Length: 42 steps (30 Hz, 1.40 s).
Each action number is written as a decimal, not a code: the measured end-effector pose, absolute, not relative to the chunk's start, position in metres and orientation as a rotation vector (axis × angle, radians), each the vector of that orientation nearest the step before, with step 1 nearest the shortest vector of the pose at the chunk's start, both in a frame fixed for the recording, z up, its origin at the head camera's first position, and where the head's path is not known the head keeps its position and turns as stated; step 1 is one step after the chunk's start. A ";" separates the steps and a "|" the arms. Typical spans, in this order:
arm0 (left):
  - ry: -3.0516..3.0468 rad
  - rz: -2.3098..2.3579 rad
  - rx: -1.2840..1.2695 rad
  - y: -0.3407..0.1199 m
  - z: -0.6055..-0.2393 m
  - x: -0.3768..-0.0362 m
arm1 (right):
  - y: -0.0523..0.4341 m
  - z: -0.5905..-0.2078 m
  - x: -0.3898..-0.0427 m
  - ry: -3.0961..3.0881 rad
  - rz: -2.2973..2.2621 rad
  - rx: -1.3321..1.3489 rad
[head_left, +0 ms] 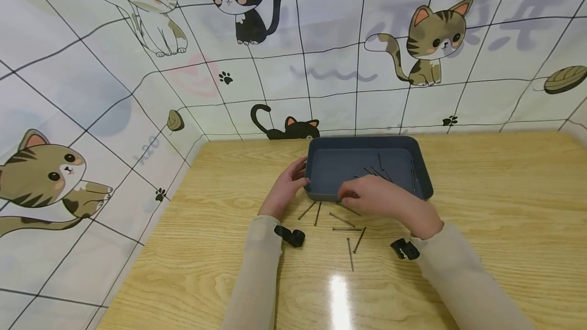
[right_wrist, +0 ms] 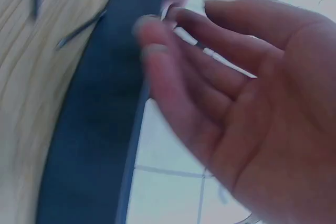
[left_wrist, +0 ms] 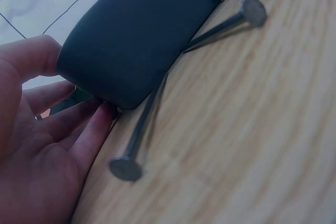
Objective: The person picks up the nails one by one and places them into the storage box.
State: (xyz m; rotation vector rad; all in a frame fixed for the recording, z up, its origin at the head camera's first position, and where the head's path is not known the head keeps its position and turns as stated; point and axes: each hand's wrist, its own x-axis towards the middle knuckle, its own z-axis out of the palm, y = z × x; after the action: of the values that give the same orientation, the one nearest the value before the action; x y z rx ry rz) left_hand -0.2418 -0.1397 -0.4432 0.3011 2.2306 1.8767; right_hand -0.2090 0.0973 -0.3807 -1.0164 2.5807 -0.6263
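A dark blue-grey tray (head_left: 316, 167) stands on the wooden table with several nails (head_left: 376, 171) inside it. My left hand (head_left: 289, 185) grips the tray's front left corner (left_wrist: 142, 30), with the thumb (left_wrist: 31, 56) on the wall and the fingers (left_wrist: 79, 129) against its base. My right hand (head_left: 376, 197) hovers over the tray's front rim (right_wrist: 100, 114). Its fingers (right_wrist: 173, 77) are loosely spread and blurred, the thumb apart from them. A thin pale streak (right_wrist: 215, 55) crosses them, possibly a nail. Several loose nails (head_left: 348, 228) lie on the table in front of the tray.
Two nails (left_wrist: 139, 135) lie right beside the gripped corner, one reaching under it. A wall covering printed with cats (head_left: 293, 65) closes the table's back and left sides. Bare wood (head_left: 504, 192) stretches to the right of the tray.
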 end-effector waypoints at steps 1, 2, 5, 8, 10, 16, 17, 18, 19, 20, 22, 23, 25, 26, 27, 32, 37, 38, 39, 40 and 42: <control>2.229 1.884 0.296 -0.140 -0.446 -0.243 | 0.095 -0.380 -0.207 2.554 -0.613 -1.013; 2.232 1.889 0.292 -0.140 -0.448 -0.245 | 0.093 -0.378 -0.204 2.537 -0.595 -1.006; 2.254 1.885 0.278 -0.142 -0.458 -0.250 | 0.088 -0.376 -0.198 2.532 -0.514 -0.976; 2.285 1.874 0.268 -0.143 -0.464 -0.252 | 0.084 -0.375 -0.193 2.548 -0.443 -0.951; 2.282 1.881 0.271 -0.144 -0.465 -0.253 | 0.082 -0.375 -0.190 2.561 -0.408 -0.943; 2.228 1.880 0.300 -0.141 -0.445 -0.243 | 0.079 -0.379 -0.187 2.628 -0.305 -0.929; 2.229 1.873 0.304 -0.141 -0.442 -0.241 | 0.078 -0.380 -0.187 2.640 -0.287 -0.932; 2.228 1.874 0.310 -0.141 -0.442 -0.241 | 0.077 -0.380 -0.186 2.650 -0.278 -0.934; 2.229 1.876 0.311 -0.141 -0.441 -0.241 | 0.077 -0.381 -0.185 2.660 -0.271 -0.938; 2.228 1.876 0.311 -0.140 -0.441 -0.240 | 0.077 -0.381 -0.185 2.670 -0.267 -0.938; 2.230 1.875 0.317 -0.140 -0.440 -0.240 | 0.076 -0.382 -0.184 2.685 -0.264 -0.936; 2.231 1.872 0.320 -0.140 -0.440 -0.240 | 0.076 -0.382 -0.184 2.690 -0.260 -0.936; 2.234 1.870 0.324 -0.140 -0.440 -0.240 | 0.076 -0.382 -0.183 2.706 -0.253 -0.932; 2.234 1.867 0.325 -0.140 -0.440 -0.240 | 0.075 -0.382 -0.183 2.713 -0.247 -0.930; 2.233 1.866 0.325 -0.140 -0.440 -0.240 | 0.075 -0.382 -0.183 2.718 -0.244 -0.929; 2.237 1.866 0.325 -0.140 -0.440 -0.240 | 0.076 -0.383 -0.182 2.714 -0.251 -0.949; 2.229 1.876 0.324 -0.140 -0.441 -0.240 | 0.077 -0.383 -0.179 2.725 -0.256 -0.985; 2.229 1.876 0.326 -0.139 -0.442 -0.240 | 0.077 -0.383 -0.178 2.731 -0.256 -0.991; 2.230 1.877 0.328 -0.139 -0.442 -0.241 | 0.077 -0.383 -0.178 2.742 -0.254 -0.999; 2.232 1.879 0.329 -0.139 -0.442 -0.241 | 0.076 -0.384 -0.177 2.750 -0.256 -1.004; 2.233 1.882 0.331 -0.139 -0.442 -0.240 | 0.075 -0.384 -0.174 2.767 -0.252 -1.030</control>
State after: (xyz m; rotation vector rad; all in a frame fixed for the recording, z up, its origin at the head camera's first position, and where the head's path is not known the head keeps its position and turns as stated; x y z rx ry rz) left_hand -0.2404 -0.1393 -0.4421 0.3310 2.2328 1.8819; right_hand -0.1742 0.0752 -0.3839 -1.0297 2.7670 -0.2521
